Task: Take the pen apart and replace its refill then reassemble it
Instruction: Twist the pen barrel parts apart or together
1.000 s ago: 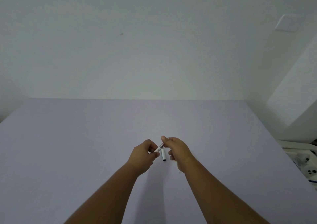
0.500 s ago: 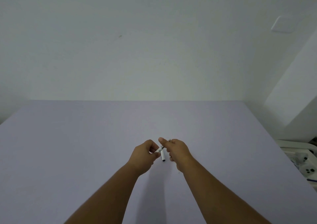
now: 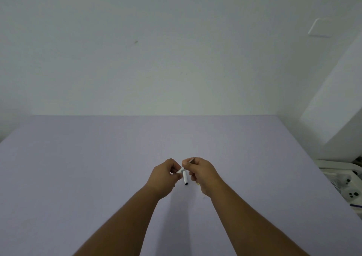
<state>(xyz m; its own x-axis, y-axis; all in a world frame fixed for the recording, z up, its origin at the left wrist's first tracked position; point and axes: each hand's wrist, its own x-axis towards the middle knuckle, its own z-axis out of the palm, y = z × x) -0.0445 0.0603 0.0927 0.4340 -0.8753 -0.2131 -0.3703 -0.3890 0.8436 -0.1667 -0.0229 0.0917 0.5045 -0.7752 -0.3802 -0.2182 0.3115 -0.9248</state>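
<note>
Lavender bench (image 3: 78, 177) spreads wide beneath both forearms, where the left hand (image 3: 164, 174) and right hand (image 3: 201, 172) each pinch the white pen (image 3: 185, 177) between them; better a steady, straight pull apart.

Pen (image 3: 185, 177) between hands, above table (image 3: 78, 167)

a pale lavender table (image 3: 78, 177) stretched back to a plain white wall (image 3: 156, 50), which bore a small dark mark (image 3: 136, 42) and a white square plate (image 3: 321, 28) at upper right. a white block (image 3: 337, 122) jutted in at the right, and white equipment with dark round spots (image 3: 348, 187) lay beyond the table's right edge.
</note>
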